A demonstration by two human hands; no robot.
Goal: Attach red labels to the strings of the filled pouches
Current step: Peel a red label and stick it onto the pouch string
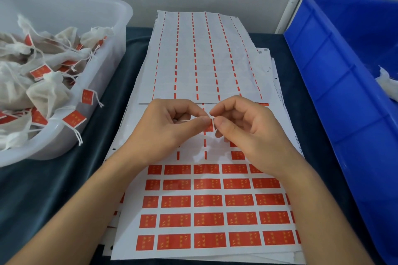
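With your left hand (170,118) and right hand (241,120) both pinching the little red sticker (209,127) between them, fold it flat and even.

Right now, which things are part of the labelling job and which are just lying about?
Job: red label pinched between left hand and right hand; label sheet; labelled pouches in clear tub; pouch in blue crate.
Lying about: used sheet; cloth.
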